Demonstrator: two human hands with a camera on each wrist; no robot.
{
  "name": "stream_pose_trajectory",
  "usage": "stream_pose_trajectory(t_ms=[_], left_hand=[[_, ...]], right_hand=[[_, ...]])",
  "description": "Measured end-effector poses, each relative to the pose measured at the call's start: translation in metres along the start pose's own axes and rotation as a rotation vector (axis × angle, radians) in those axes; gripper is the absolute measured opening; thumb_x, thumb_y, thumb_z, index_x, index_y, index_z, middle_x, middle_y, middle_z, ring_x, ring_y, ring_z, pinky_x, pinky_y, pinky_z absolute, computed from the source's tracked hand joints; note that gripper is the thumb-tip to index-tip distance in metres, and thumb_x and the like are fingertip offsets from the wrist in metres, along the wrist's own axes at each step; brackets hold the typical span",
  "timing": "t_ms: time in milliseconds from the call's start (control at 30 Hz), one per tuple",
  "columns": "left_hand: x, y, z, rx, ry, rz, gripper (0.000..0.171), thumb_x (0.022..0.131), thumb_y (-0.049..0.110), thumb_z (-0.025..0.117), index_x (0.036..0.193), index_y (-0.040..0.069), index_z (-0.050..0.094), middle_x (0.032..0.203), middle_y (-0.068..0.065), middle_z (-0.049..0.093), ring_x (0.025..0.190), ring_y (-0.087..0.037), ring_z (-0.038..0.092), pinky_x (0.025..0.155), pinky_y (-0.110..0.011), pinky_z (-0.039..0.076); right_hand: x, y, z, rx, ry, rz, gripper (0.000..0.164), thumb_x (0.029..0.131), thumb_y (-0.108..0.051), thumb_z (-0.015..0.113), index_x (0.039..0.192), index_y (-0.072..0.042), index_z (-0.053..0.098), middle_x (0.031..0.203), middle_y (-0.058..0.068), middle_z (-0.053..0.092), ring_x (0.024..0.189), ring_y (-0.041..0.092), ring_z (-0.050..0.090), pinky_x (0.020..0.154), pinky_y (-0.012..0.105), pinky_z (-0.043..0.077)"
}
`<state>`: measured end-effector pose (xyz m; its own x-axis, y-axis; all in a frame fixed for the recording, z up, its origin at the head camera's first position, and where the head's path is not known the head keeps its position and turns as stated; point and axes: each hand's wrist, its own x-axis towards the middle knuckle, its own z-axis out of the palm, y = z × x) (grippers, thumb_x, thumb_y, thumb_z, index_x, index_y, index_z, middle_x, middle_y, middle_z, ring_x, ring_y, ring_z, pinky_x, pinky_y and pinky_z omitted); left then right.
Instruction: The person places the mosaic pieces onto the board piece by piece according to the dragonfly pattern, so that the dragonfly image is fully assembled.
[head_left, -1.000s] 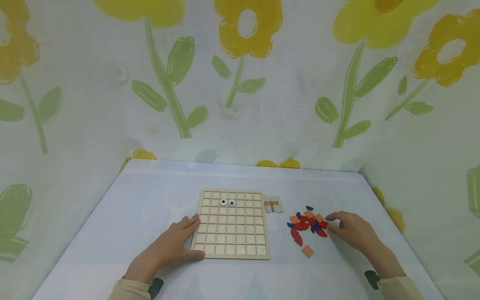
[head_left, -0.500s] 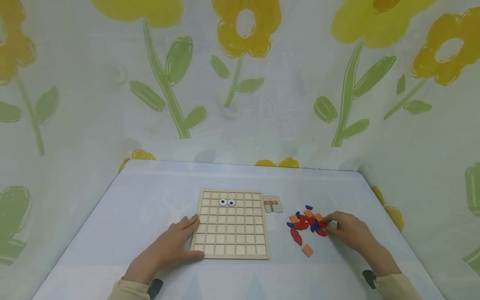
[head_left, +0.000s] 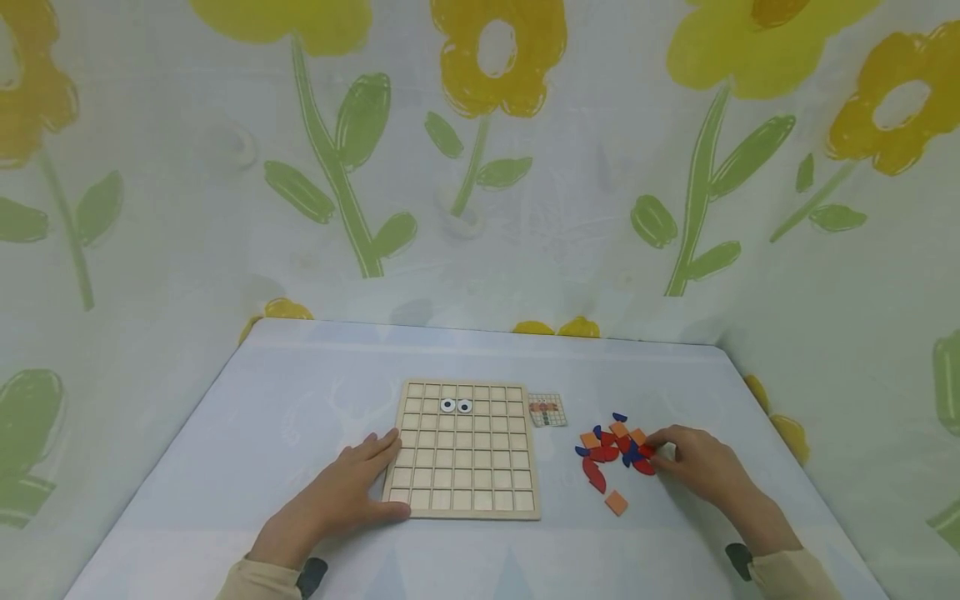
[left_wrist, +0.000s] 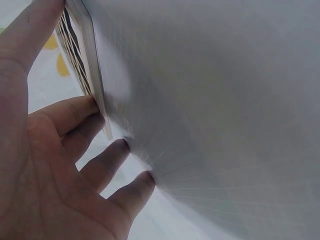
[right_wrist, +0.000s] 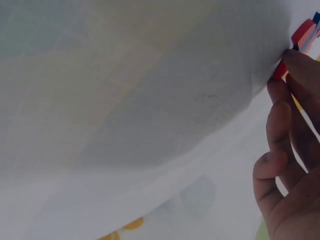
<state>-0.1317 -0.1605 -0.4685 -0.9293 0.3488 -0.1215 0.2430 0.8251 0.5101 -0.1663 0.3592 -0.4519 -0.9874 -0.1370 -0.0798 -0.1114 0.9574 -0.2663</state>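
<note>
A wooden grid board (head_left: 462,457) lies flat on the table, with two round eye pieces (head_left: 456,406) in neighbouring cells of an upper row. My left hand (head_left: 333,492) rests at the board's lower left, fingers spread, fingertips and thumb touching its edge. The left wrist view shows the same board edge (left_wrist: 92,55) from the side. At the right of a loose pile, my right hand (head_left: 701,462) pinches a red piece (right_wrist: 280,71) between thumb and index finger; the digits partly hide it. Beside it are red curved pieces (head_left: 594,475), dark blue pieces (head_left: 620,417) and orange squares (head_left: 616,502).
A small pattern card (head_left: 547,409) with a printed grid lies against the board's right side. The pale table (head_left: 322,367) runs back to a wall cloth (head_left: 570,267) printed with flowers.
My right thumb and index finger have closed on the red piece at the pile's right edge. The left hand and the board stay where they were.
</note>
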Motion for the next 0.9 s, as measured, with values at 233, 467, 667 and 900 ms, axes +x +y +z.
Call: stream_pose_trajectory(t_ms=[233, 467, 667, 900], left_hand=[[-0.001, 0.003, -0.002, -0.005, -0.006, -0.002, 0.105, 0.074, 0.067, 0.077, 0.155, 0.009, 0.042, 0.165, 0.001, 0.031, 0.152, -0.033, 0.023, 0.123, -0.055, 0.02], [-0.003, 0.005, -0.005, -0.005, -0.005, 0.013, 0.105, 0.074, 0.067, 0.078, 0.154, 0.007, 0.043, 0.165, -0.002, 0.032, 0.151, -0.035, 0.024, 0.123, -0.056, 0.021], [-0.004, 0.005, -0.006, -0.012, -0.012, -0.003, 0.105, 0.074, 0.066, 0.078, 0.154, 0.007, 0.043, 0.165, -0.002, 0.031, 0.152, -0.035, 0.024, 0.123, -0.057, 0.02], [-0.003, 0.003, -0.004, -0.013, -0.015, -0.004, 0.106, 0.073, 0.067, 0.078, 0.154, 0.008, 0.043, 0.165, -0.001, 0.031, 0.152, -0.035, 0.024, 0.123, -0.056, 0.02]], right_hand=[[-0.001, 0.001, 0.0, 0.0, 0.009, -0.007, 0.029, 0.084, -0.02, 0.083, 0.112, -0.013, 0.076, 0.104, 0.002, 0.073, 0.084, 0.018, 0.059, 0.068, 0.035, 0.056], [-0.004, 0.001, -0.007, -0.037, 0.006, -0.012, 0.033, 0.085, -0.021, 0.083, 0.115, -0.01, 0.076, 0.102, 0.003, 0.073, 0.088, 0.022, 0.063, 0.072, 0.041, 0.061], [-0.004, -0.008, -0.011, -0.088, 0.126, -0.122, 0.032, 0.081, -0.023, 0.086, 0.111, -0.014, 0.077, 0.098, -0.002, 0.071, 0.094, 0.024, 0.067, 0.077, 0.045, 0.063], [-0.003, -0.029, -0.014, -0.095, 0.217, -0.203, 0.029, 0.078, -0.024, 0.088, 0.105, -0.019, 0.077, 0.1, -0.003, 0.07, 0.097, 0.024, 0.066, 0.077, 0.042, 0.063]])
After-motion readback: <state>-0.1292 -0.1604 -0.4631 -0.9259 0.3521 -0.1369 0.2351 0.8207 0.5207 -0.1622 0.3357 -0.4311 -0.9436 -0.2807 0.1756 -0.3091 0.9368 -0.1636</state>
